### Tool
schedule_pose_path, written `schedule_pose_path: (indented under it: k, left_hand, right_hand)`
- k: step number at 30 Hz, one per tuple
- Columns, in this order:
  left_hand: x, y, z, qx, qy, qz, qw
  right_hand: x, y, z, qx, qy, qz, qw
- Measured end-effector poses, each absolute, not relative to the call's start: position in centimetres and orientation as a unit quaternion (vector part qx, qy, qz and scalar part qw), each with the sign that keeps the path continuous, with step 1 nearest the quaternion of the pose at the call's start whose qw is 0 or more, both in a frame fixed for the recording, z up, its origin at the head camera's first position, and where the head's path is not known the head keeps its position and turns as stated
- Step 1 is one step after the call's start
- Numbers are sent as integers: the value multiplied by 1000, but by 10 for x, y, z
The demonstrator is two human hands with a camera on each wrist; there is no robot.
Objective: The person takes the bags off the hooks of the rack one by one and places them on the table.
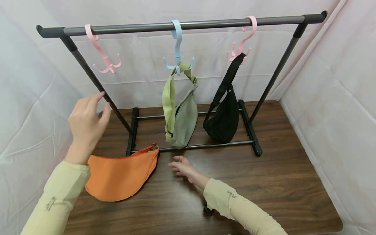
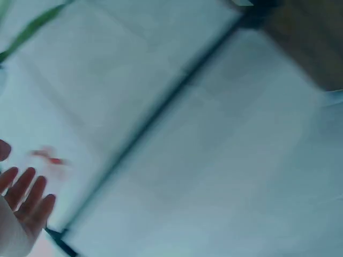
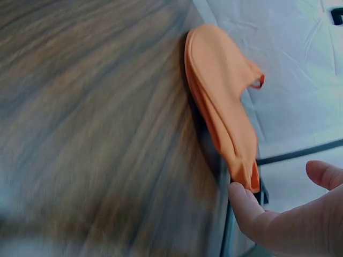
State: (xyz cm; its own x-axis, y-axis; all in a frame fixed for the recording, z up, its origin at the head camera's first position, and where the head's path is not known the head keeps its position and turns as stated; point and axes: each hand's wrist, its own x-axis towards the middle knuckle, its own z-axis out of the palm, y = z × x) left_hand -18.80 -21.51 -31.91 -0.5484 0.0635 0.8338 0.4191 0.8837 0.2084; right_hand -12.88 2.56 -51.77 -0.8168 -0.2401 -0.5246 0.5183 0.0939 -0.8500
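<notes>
My left hand (image 1: 88,119) is raised in front of the rack's left post, its thumb and fingers apart with nothing between them. Below it an orange bag (image 1: 121,178) lies on the table, partly behind my left forearm. Low over the table, my right hand (image 1: 185,169) reaches leftward with loose fingers, to the right of the orange bag and holding nothing. A green bag (image 1: 186,117) hangs by its strap from the blue hook (image 1: 177,45). The black bag (image 1: 224,114) hangs from the right pink hook (image 1: 242,42). Nothing hangs on the left pink hook (image 1: 102,54).
A dark metal rack (image 1: 205,24) spans the back of the wooden table (image 1: 279,182), its feet and lower bars resting on the surface. White cloth walls (image 1: 332,71) enclose the table. A small black object (image 1: 208,210) shows under my right forearm.
</notes>
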Motion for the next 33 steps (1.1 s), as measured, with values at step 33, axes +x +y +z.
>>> schedule_pose_path:
  k: [33]
  left_hand:
    - [-273, -61, -181, -333, -854, -90, 390]
  right_hand:
    - [-134, 66, -511, 68, 692, -666, 269]
